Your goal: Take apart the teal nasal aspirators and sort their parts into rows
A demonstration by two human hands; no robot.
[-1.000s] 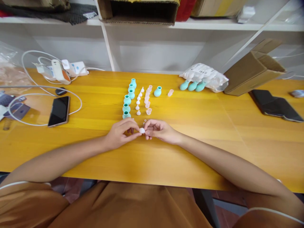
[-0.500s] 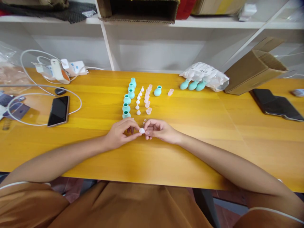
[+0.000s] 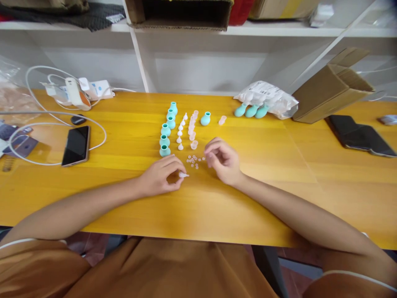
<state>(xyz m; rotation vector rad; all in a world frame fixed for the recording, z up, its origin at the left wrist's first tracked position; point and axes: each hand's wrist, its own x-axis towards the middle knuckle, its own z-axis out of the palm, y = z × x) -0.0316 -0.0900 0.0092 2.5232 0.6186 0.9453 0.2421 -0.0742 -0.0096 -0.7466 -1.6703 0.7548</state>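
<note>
My left hand (image 3: pixel 163 176) pinches a small white nozzle (image 3: pixel 182 175) between thumb and forefinger, its narrow tip pointing right. My right hand (image 3: pixel 223 160) is curled with thumb and forefinger close together; whether something tiny is between them is hidden. Just left of its fingertips lie several tiny clear discs (image 3: pixel 194 159) on the table. Beyond the hands stands a column of turquoise squeeze bulbs (image 3: pixel 165 130) with open necks. Beside it run a row of white nozzles (image 3: pixel 180 140) and a row of translucent pinkish cups (image 3: pixel 192 135).
A lone turquoise bulb (image 3: pixel 205 119) and a pinkish piece (image 3: pixel 222 120) sit farther back. At the rear right are a plastic bag (image 3: pixel 266 97) with turquoise bulbs and a cardboard box (image 3: pixel 331 93). Phones lie left (image 3: pixel 76 145) and right (image 3: pixel 359 134), with cables at left.
My right hand has let go of the white nozzle and moved right and away from me, uncovering the tiny discs. My left hand keeps the nozzle, now turned with its tip to the right.
</note>
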